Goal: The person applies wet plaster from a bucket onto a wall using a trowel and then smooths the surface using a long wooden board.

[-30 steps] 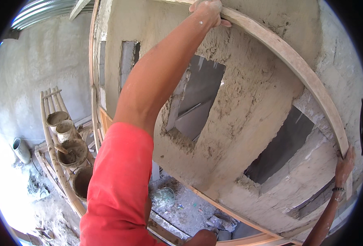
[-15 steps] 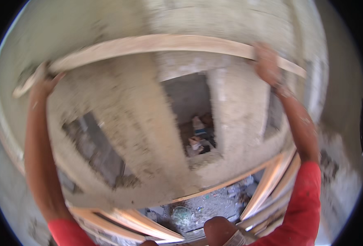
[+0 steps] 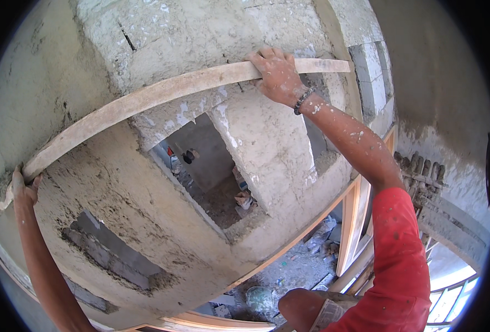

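A long, pale wooden straightedge (image 3: 145,99) lies across a rough plastered wall (image 3: 162,182), looking curved through the lens. At its lower left end, my left hand (image 3: 26,188) is closed round the wood, thumb on the near edge. Toward the other end, my right hand (image 3: 278,74) grips it from above with the fingers over the upper edge. Grey specks and splashes cover my right hand and forearm, and a dark beaded bracelet (image 3: 304,100) circles that wrist. The straightedge seems to rest against the wall; the exact contact along it cannot be seen.
Below the straightedge, the wall has a rectangular opening (image 3: 200,166) into a room and a narrower recess (image 3: 112,249) at left. Wooden frames (image 3: 350,227) stand below. Far down are a rubble-strewn floor (image 3: 297,265) and a greenish round object (image 3: 259,297). Railing bars (image 3: 450,301) show lower right.
The view has turned, so the straightedge now slants more, its left end lower. Both hands still hold it; my right hand appears farther left in the picture. The blur has cleared.
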Action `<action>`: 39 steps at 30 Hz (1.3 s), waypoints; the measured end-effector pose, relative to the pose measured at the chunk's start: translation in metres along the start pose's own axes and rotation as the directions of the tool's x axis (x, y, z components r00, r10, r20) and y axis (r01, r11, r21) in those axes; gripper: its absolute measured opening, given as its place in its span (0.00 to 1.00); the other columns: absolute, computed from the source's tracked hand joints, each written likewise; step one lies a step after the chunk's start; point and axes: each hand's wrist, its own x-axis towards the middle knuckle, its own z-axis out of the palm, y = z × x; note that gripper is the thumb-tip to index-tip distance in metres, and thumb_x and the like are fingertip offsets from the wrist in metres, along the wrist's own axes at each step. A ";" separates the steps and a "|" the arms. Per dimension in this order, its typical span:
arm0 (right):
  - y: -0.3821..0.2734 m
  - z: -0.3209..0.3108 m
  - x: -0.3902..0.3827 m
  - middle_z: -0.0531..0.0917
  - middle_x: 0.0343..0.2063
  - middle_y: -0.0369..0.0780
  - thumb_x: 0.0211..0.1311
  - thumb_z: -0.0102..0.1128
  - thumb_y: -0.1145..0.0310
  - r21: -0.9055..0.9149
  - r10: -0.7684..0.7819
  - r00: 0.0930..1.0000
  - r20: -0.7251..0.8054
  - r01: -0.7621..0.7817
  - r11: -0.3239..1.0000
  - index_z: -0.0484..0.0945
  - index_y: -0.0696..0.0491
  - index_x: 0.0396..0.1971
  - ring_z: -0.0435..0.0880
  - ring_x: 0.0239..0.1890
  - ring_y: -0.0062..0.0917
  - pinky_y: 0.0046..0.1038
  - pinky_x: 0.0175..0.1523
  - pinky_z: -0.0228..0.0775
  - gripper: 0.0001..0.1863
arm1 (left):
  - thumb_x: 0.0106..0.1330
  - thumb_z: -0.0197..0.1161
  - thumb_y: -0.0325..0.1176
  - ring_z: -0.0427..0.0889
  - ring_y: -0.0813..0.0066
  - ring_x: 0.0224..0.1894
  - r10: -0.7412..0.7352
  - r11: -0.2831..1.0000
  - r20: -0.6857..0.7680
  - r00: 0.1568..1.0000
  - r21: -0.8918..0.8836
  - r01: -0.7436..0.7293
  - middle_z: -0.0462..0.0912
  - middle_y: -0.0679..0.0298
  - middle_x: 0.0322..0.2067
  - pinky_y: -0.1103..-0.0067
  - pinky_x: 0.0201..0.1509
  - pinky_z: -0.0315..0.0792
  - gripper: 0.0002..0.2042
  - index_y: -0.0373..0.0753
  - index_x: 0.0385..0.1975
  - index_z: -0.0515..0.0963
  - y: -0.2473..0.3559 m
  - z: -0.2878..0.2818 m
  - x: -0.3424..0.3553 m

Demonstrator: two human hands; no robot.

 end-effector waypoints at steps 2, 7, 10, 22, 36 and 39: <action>0.006 0.010 0.000 0.73 0.52 0.44 0.46 0.64 0.73 -0.022 0.000 1.000 -0.002 0.000 1.000 0.71 0.46 0.55 0.69 0.58 0.39 0.43 0.59 0.58 0.31 | 0.68 0.55 0.46 0.81 0.64 0.38 -0.006 1.000 -0.016 1.000 -0.002 0.006 0.75 0.55 0.50 0.75 0.30 0.82 0.21 0.36 0.52 0.70 0.001 0.000 -0.001; 0.051 0.032 -0.005 0.74 0.56 0.50 0.48 0.65 0.73 -0.043 -0.276 0.954 -0.112 0.273 0.961 0.69 0.53 0.59 0.70 0.60 0.44 0.45 0.62 0.60 0.34 | 0.59 0.63 0.50 0.76 0.60 0.50 0.134 0.972 0.049 0.990 0.186 -0.141 0.74 0.54 0.54 0.71 0.45 0.77 0.30 0.36 0.56 0.68 -0.004 0.000 -0.015; 0.079 0.039 0.003 0.73 0.58 0.52 0.49 0.66 0.75 -0.050 -0.133 0.990 -0.040 0.131 0.990 0.67 0.56 0.61 0.67 0.63 0.46 0.45 0.65 0.59 0.35 | 0.52 0.70 0.53 0.74 0.57 0.55 0.329 0.837 0.059 0.942 0.444 -0.320 0.74 0.53 0.56 0.69 0.54 0.73 0.37 0.36 0.58 0.67 -0.004 0.024 -0.041; 0.069 0.022 0.001 0.71 0.59 0.53 0.48 0.70 0.73 -0.058 -0.020 0.999 0.038 0.022 0.998 0.66 0.54 0.61 0.66 0.64 0.46 0.41 0.66 0.59 0.37 | 0.69 0.53 0.40 0.82 0.44 0.41 0.342 0.920 0.039 0.939 0.189 -0.343 0.65 0.47 0.58 0.66 0.26 0.87 0.23 0.33 0.59 0.61 -0.007 0.054 -0.038; 0.040 0.000 -0.001 0.74 0.52 0.51 0.46 0.68 0.77 0.081 0.017 0.994 0.108 -0.026 0.996 0.71 0.51 0.57 0.70 0.57 0.48 0.42 0.62 0.60 0.33 | 0.69 0.55 0.44 0.82 0.55 0.42 0.054 0.997 0.072 0.996 -0.054 -0.050 0.66 0.46 0.57 0.70 0.28 0.85 0.27 0.30 0.59 0.63 0.003 0.062 -0.100; 0.014 -0.012 0.011 0.73 0.49 0.50 0.40 0.60 0.84 0.137 0.171 0.973 0.158 -0.193 0.972 0.75 0.51 0.52 0.68 0.56 0.48 0.44 0.61 0.60 0.32 | 0.71 0.51 0.45 0.81 0.65 0.48 -0.014 0.993 0.074 0.997 -0.113 0.023 0.74 0.54 0.53 0.74 0.28 0.83 0.24 0.34 0.60 0.64 -0.005 0.057 -0.100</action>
